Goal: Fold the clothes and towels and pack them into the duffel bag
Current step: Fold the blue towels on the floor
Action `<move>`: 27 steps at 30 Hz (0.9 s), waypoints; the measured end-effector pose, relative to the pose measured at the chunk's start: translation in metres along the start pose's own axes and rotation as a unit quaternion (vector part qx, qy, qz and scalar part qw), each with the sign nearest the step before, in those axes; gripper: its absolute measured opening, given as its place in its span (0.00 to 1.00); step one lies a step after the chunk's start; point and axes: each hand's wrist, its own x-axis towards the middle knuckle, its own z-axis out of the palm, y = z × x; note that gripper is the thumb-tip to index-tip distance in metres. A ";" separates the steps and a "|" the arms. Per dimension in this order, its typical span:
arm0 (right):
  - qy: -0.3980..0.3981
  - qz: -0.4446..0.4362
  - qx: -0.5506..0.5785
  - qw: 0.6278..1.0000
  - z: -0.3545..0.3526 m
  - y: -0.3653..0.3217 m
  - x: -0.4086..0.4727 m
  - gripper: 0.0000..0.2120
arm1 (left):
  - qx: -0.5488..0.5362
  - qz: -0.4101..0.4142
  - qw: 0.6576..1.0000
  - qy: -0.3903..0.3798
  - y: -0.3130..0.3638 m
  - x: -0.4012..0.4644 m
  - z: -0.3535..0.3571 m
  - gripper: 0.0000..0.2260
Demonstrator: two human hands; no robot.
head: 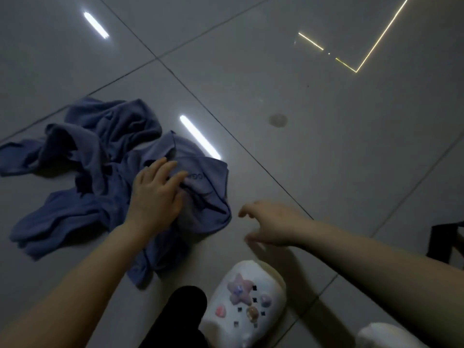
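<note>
Bare tiled floor [301,121] lies open beyond and right of the crumpled blue garment [100,172]; a white shoe [247,297] blocks the near edge.

Single head cam, wide-angle, looking steeply down and forward at the tiled floor [288,146] from close above; both forearms enter from the bottom edge. No second view.

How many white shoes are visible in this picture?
2. One shoe, with charms, is at the bottom centre on the floor; the other is at the bottom right, partly hidden by the right arm.
</note>
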 end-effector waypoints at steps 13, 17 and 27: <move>0.080 0.108 0.468 0.873 -0.009 -0.040 0.107 0.26 | -0.055 -0.162 0.969 -0.177 -0.005 -0.016 0.057 0.35; 0.109 0.132 0.465 0.869 -0.008 -0.041 0.122 0.29 | -0.061 -0.158 0.973 -0.160 -0.003 -0.019 0.059 0.32; 0.078 0.113 0.285 0.949 -0.003 -0.047 0.111 0.13 | -0.003 -0.134 0.962 -0.239 -0.009 -0.004 0.042 0.41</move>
